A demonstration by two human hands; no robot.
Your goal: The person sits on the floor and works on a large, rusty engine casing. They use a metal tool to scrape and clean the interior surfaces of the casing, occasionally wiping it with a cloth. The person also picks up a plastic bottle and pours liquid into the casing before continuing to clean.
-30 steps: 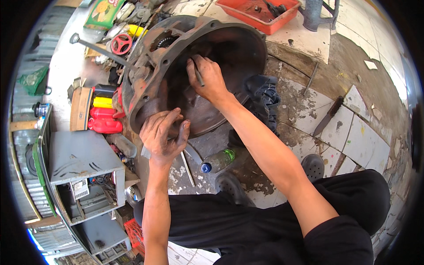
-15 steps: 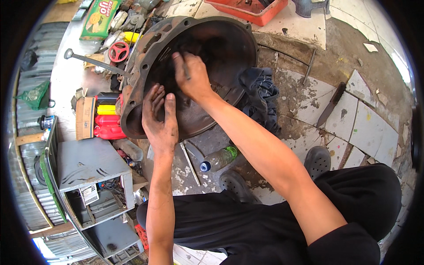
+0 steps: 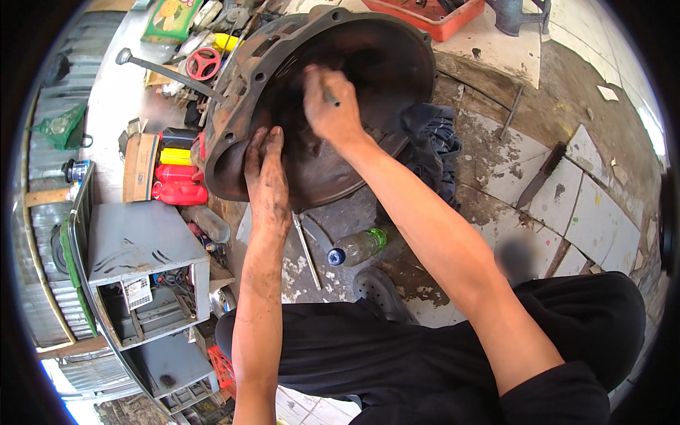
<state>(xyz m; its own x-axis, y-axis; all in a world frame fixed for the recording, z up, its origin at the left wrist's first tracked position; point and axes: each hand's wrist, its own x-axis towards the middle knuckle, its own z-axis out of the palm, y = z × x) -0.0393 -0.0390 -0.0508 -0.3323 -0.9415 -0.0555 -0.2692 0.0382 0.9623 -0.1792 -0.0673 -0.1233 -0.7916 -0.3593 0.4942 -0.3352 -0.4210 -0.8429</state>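
Right hand (image 3: 333,106): closed on a thin dark rod (image 3: 331,97), one end of which shows beside the knuckles; fingertips blurred, far end of rod hidden. Hand and rod within the opening of the housing.

Left hand (image 3: 268,173): fingers extended, not curled into a grip; at the near left part of the same opening. Contact with the metal: cannot tell.

Housing (image 3: 406,78): large, bell-shaped, dark metal with rusty patches; bolt holes along the flange; on the floor in front of the person, wide mouth turned toward the near side.

Long metal shaft (image 3: 166,76): round-headed, extending left from the housing.

Dark cloth (image 3: 433,145): crumpled, just beside the housing's right edge.

Clear bottle (image 3: 356,247): blue cap, green label; lying on its side, near side of the housing.

Slim metal bar (image 3: 307,255): left of the bottle.

Long-handled brush (image 3: 542,173): dark, on broken tiles, right.

Red tray (image 3: 443,30): far side, small dark parts within.

Red handwheel (image 3: 203,64): far left, amid clutter.

Grey metal cabinet (image 3: 142,237): near left.
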